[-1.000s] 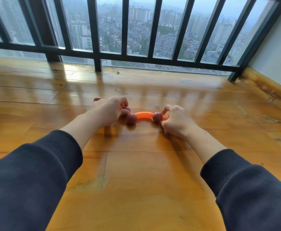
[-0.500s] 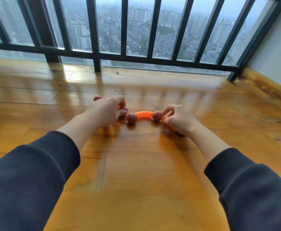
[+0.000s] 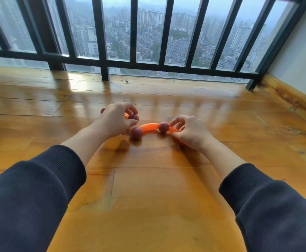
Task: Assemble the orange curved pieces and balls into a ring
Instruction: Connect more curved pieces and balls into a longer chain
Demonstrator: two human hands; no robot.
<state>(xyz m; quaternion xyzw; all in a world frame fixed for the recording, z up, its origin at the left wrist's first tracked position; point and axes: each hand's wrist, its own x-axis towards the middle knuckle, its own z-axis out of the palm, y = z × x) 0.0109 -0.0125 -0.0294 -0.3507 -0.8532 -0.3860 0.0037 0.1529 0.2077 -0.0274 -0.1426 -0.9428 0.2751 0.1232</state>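
1. We curl our left hand (image 3: 116,118) over one orange piece (image 3: 126,115) on the wooden floor (image 3: 148,188), fingers pinched around its near ball (image 3: 134,117); another ball (image 3: 102,110) peeks out at the far left.
2. Between the hands lies a second curved piece (image 3: 149,127); a ball (image 3: 136,133) sits at its left end, apart from the left hand's piece.
3. Our right hand (image 3: 192,132) grips the right end beside another ball (image 3: 163,127), fingers closed on the orange.

Left hand (image 3: 116,118) now farther from the loose ball (image 3: 136,133), gap wider.
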